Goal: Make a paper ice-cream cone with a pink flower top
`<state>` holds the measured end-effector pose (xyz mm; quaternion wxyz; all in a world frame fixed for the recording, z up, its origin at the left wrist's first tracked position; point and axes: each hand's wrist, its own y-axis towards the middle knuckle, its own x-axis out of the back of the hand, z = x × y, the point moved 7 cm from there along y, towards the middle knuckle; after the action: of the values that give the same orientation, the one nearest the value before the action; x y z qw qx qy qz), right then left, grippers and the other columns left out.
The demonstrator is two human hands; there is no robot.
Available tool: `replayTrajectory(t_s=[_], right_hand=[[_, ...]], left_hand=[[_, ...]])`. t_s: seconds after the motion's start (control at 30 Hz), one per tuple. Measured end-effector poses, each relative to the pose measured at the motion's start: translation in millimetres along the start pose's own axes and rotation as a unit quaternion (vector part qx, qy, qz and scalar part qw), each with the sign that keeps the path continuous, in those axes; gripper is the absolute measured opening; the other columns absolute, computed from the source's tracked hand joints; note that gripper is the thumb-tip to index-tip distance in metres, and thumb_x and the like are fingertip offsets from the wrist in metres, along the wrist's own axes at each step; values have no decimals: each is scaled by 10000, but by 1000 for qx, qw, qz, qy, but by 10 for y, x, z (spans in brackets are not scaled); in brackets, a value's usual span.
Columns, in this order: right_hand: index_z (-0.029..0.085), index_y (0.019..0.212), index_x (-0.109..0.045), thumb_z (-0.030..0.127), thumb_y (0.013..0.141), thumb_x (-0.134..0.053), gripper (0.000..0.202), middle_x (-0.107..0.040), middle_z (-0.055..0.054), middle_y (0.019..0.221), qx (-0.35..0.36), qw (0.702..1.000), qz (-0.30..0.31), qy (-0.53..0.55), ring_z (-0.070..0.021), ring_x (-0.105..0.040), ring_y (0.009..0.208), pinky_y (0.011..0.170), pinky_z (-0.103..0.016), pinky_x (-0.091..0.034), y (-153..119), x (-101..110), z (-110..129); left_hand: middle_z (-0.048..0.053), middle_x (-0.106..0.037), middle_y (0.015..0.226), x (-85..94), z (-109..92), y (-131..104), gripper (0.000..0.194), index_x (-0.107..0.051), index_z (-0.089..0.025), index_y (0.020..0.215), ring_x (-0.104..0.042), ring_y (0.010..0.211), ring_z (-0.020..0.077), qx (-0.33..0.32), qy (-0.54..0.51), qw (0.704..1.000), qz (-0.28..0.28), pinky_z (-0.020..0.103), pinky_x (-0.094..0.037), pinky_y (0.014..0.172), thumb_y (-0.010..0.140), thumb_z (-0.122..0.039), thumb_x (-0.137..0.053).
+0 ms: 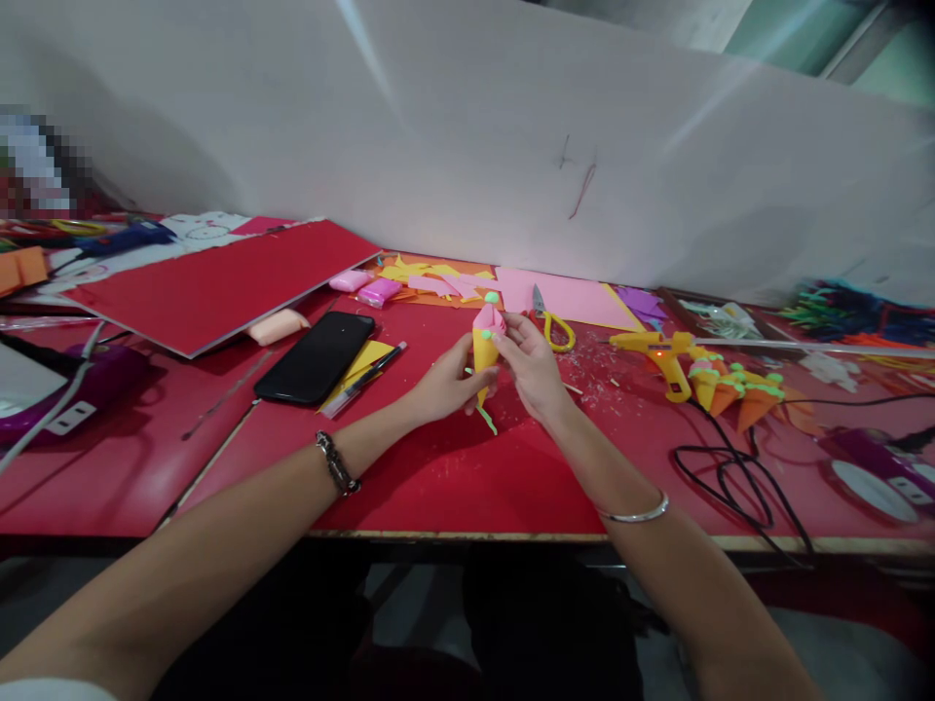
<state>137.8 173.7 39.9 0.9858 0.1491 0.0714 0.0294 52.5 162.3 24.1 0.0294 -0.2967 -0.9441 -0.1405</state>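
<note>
Above the red table (467,487) I hold a paper ice cream cone (483,352) upright. Its body is yellow, its top is pink, and small light-green balls sit at the tip and on the rim. My left hand (449,382) is closed round the yellow cone from the left. On the other side, the fingers of my right hand (532,365) press on the pink top and the rim. A thin green strip (487,421) shows just below the cone's point; whether it is attached I cannot tell.
Yellow-handled scissors (559,331) lie behind my right hand. To the right are a yellow glue gun (661,358) with a looping black cord (720,467) and several finished cones (737,389). At left lie a phone (317,357), a pen (365,378) and a red board (226,282).
</note>
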Motion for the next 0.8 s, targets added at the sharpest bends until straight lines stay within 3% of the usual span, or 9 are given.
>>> replayTrajectory(t_s=[0.8], right_hand=[[242,968,-492,324,705,-569,286,-567,-16,1026,-5,999,33,31,-161,-507,1025,847,-307,-457,2,-32,10]], left_hand=[[-30,-524,623,12,-17,4,330,-347,-156,1064,-416,344,30,6,-15,1000,-10,147,-359,311,791,-268,-495]])
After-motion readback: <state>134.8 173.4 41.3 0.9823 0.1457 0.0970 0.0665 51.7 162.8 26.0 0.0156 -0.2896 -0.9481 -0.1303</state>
